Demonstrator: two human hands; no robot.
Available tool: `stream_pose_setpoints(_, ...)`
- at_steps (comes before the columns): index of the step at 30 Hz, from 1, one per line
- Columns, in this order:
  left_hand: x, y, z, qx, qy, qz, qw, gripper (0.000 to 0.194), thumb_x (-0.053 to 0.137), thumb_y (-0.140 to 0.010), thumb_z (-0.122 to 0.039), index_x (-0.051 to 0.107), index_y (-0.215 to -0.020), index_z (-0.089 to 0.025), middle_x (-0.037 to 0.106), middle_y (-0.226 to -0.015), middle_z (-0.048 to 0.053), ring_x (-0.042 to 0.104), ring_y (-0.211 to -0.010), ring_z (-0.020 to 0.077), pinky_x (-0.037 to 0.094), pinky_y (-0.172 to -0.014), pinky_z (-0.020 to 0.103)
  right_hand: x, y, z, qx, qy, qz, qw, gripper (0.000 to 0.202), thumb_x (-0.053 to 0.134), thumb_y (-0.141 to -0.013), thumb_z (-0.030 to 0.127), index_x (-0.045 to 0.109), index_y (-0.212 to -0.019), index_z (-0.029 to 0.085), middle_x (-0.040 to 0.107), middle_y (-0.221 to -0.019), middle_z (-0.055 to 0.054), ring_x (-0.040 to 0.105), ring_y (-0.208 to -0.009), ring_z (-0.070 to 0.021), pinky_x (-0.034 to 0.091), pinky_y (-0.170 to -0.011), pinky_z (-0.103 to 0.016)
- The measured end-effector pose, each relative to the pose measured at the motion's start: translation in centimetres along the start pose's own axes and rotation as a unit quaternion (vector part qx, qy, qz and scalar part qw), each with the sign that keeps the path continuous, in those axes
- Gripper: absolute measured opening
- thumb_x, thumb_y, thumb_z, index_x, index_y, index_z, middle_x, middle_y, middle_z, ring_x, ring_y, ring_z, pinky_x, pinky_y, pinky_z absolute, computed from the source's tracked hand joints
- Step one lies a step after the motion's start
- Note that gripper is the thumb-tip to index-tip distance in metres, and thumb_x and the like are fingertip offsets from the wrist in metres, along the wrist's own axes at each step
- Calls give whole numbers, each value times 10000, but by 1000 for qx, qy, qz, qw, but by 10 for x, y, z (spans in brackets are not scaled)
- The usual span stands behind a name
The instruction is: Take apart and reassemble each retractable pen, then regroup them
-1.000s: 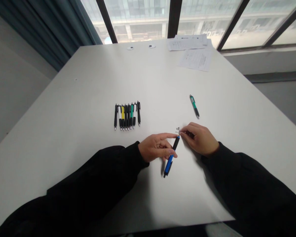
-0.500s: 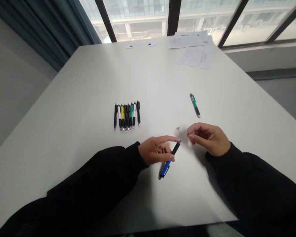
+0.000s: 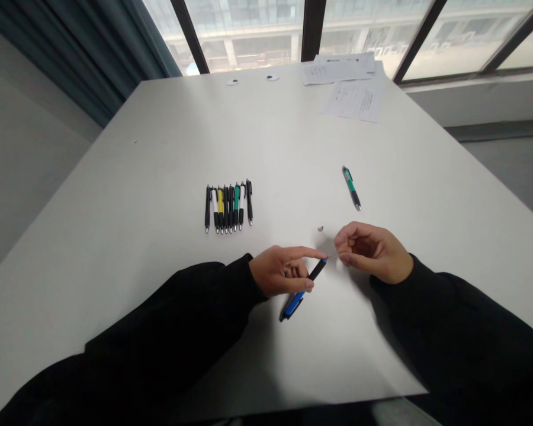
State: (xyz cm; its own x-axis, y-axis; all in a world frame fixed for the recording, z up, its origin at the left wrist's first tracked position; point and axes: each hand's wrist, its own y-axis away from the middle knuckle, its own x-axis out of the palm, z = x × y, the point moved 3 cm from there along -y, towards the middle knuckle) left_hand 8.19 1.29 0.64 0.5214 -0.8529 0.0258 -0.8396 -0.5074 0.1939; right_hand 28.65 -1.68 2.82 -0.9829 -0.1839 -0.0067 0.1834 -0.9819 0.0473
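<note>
My left hand (image 3: 282, 271) holds a blue pen (image 3: 295, 303) with a black grip, its index finger stretched along to the pen's upper end. A thin tip sticks out of that end. Just right of the tip is my right hand (image 3: 373, 251), fingers curled and thumb near the fingertips; whether something small is between them cannot be made out. A tiny silver piece (image 3: 320, 228) lies on the table above the gap between my hands.
Several pens (image 3: 225, 208) lie side by side on the white table (image 3: 182, 130), left of centre. A green and black pen (image 3: 352, 188) rests at the right. Papers (image 3: 353, 97) and two round white pieces are near the window edge.
The blue pen has tilted a little, its lower end shifting left, and a thin tip now shows at its upper end. My right hand has moved slightly left.
</note>
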Motion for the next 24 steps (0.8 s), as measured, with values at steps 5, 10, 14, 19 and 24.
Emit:
stream_pose_setpoints(5, 0, -1, 1, -1, -5, 5, 1000, 601, 737, -739, -255, 563, -1301, -130, 649, -675, 29, 523, -477, 73, 399, -467, 177, 1, 0, -1, -3, 12, 12, 1000, 289, 792, -704, 358, 623, -844, 170, 579, -623, -5, 522, -534, -111, 440, -496, -251)
stream_pose_setpoints(10, -1, -2, 2, 1, -28, 28, 999, 617, 724, -751, -262, 547, -1326, -123, 655, -681, 32, 532, -486, 76, 427, -485, 185, 1, 0, -3, 0, 29, 2, 1000, 292, 770, -730, 391, 619, -848, 170, 579, -601, -1, 522, -510, -110, 432, -482, -253)
stream_pose_setpoints(14, -1, -3, 1, -1, -41, 30, 999, 621, 726, -749, -278, 552, -1324, -119, 671, -707, 44, 552, -513, 86, 453, -514, 200, 2, -1, -4, 9, 22, -3, 1000, 307, 781, -712, 403, 618, -831, 171, 572, -585, 7, 505, -494, -106, 418, -465, -251)
stream_pose_setpoints(19, 1, -3, -3, 3, -40, 41, 998, 533, 717, -758, -295, 623, -1240, -90, 659, -690, 45, 532, -502, 80, 444, -511, 206, 4, -1, -5, 18, 4, -3, 1000, 313, 812, -677, 375, 625, -829, 175, 589, -623, 0, 510, -518, -108, 420, -475, -250)
stream_pose_setpoints(24, 2, -4, -2, -5, -26, 33, 999, 515, 714, -761, -301, 628, -1217, -76, 647, -693, 40, 500, -477, 66, 410, -480, 196, 8, 0, -7, 4, -15, 32, 999, 255, 804, -698, 291, 633, -842, 170, 613, -651, -6, 546, -569, -116, 447, -529, -260)
